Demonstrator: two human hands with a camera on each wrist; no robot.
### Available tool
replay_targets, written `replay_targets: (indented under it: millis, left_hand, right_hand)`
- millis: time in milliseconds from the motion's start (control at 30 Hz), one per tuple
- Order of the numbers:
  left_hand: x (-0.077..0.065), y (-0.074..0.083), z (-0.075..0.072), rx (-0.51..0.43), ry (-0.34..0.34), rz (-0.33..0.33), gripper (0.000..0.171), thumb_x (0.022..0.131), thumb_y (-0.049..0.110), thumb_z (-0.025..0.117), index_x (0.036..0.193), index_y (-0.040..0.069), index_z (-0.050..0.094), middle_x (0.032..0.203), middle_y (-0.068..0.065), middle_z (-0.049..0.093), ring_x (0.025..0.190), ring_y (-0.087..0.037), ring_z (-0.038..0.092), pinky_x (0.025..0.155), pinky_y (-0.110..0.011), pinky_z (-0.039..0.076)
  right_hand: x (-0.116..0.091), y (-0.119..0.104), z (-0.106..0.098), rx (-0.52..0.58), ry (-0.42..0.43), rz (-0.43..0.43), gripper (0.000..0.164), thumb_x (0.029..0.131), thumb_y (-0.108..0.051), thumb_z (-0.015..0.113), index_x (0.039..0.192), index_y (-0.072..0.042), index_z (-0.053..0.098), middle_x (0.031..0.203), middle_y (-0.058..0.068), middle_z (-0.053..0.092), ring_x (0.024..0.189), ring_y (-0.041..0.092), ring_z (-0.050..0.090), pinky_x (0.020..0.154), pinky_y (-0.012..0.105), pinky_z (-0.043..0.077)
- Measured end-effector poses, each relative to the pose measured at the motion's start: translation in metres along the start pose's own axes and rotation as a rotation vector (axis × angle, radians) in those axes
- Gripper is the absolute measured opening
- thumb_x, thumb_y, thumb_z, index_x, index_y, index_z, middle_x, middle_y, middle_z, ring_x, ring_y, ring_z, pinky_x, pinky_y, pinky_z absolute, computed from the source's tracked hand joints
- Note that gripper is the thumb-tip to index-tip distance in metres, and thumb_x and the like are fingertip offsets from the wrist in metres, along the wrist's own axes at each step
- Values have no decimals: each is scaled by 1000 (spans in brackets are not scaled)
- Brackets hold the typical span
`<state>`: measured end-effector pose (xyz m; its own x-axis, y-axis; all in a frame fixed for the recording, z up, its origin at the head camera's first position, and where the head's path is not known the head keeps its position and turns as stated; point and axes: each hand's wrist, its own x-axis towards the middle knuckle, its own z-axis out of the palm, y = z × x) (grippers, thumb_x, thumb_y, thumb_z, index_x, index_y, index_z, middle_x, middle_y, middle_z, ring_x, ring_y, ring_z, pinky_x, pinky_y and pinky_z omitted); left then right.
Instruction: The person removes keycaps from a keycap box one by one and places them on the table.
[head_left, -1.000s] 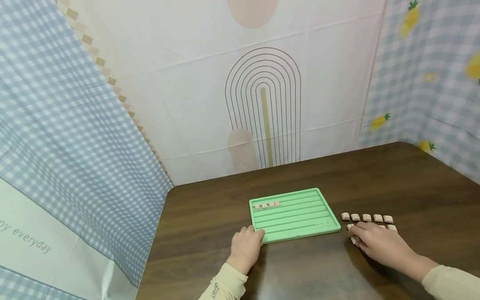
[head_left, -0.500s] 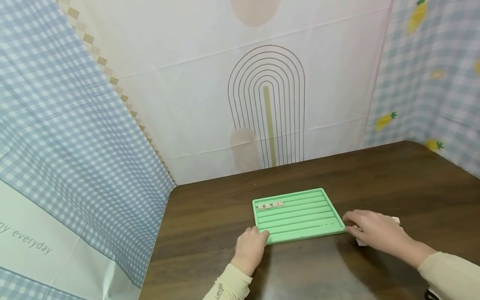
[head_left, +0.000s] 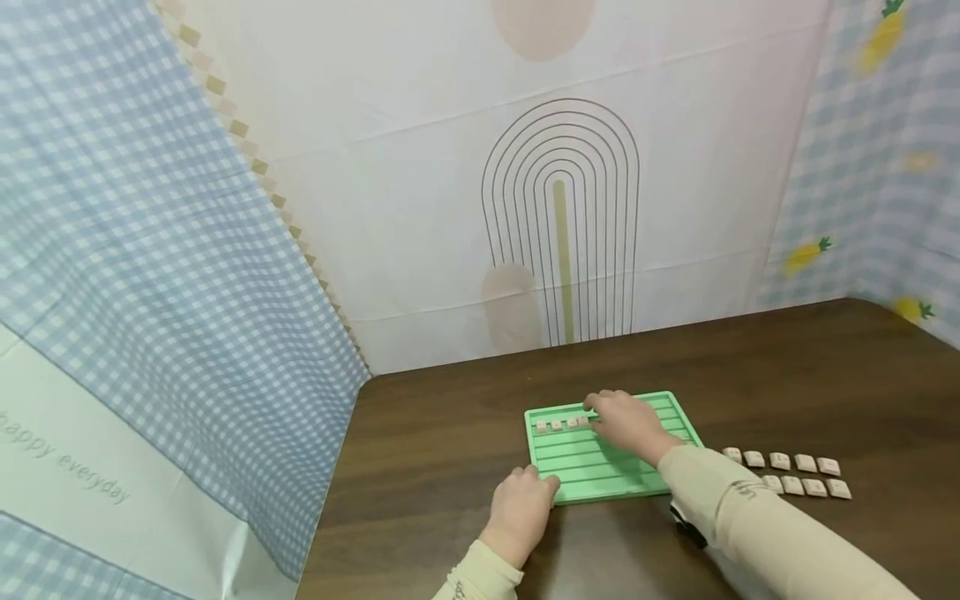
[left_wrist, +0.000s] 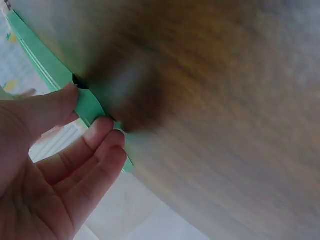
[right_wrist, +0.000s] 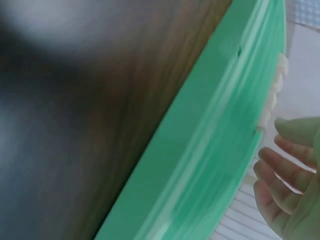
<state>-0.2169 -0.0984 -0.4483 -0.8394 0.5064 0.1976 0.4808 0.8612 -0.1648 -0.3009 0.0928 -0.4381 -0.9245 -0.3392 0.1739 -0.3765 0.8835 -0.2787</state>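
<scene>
A light green ridged tray (head_left: 577, 467) lies on the dark wooden table. My left hand (head_left: 519, 510) pinches its near left corner; the left wrist view shows thumb (left_wrist: 70, 97) and fingertips on the green edge. Small pale keycaps (head_left: 557, 425) stand in a short row in the tray's top left groove. Right over the tray, my right hand (head_left: 628, 423) has its thumb and index finger at the right end of that row. In the right wrist view its fingers (right_wrist: 280, 172) are loosely bent and apart, with nothing seen between the tips.
To the right of the tray, more keycaps (head_left: 806, 462) lie in two rows on the table (head_left: 825, 367); the right sleeve (head_left: 742, 492) partly covers the nearer row. A patterned cloth (head_left: 420, 250) hangs behind the table, and a blue checked one (head_left: 225, 275) at the left.
My right hand has moved left from the loose keycaps to the row in the tray, uncovering most of them. The left hand keeps its grip on the tray corner. The head view has shifted slightly.
</scene>
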Motion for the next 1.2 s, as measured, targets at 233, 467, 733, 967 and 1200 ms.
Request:
replay_targets:
  millis: [233, 467, 733, 967, 1200]
  left_hand:
    - [1, 0, 2, 29, 8, 7, 12, 80, 15, 64, 86, 23, 69, 70, -4, 63, 58, -15, 51, 44, -25, 48]
    - [-1, 3, 1, 56, 38, 16, 12, 79, 14, 63, 84, 23, 68, 71, -4, 63, 58, -15, 51, 45, -25, 48]
    - [0, 1, 7, 89, 55, 26, 12, 78, 14, 64, 84, 23, 68, 70, -4, 64, 56, -14, 51, 44, -25, 49]
    - [1, 2, 8, 110, 109, 24, 5, 79, 17, 65, 79, 21, 67, 65, -3, 62, 54, -15, 51, 42, -25, 48]
    - [-1, 3, 3, 71, 80, 15, 5, 81, 16, 63, 80, 19, 67, 68, -4, 63, 59, -17, 53, 46, -27, 50]
  right_hand:
    - [14, -9, 16, -60, 12, -2, 15, 84, -12, 61, 98, -6, 65, 90, 12, 66, 71, 22, 60, 51, 33, 51]
    - [13, -7, 20, -145, 61, -51, 4, 84, -9, 60, 84, -8, 64, 78, 6, 61, 65, 19, 56, 49, 32, 50]
    - [15, -7, 27, -160, 95, -72, 4, 84, -8, 60, 83, -7, 64, 77, 6, 61, 62, 18, 56, 47, 31, 49]
    - [11, -3, 19, -134, 119, -55, 6, 84, -11, 61, 86, -7, 64, 79, 7, 62, 67, 20, 57, 53, 33, 52]
    - [-33, 16, -39, -43, 161, -53, 10, 84, -17, 63, 91, -11, 64, 87, 4, 65, 77, 20, 59, 56, 36, 51]
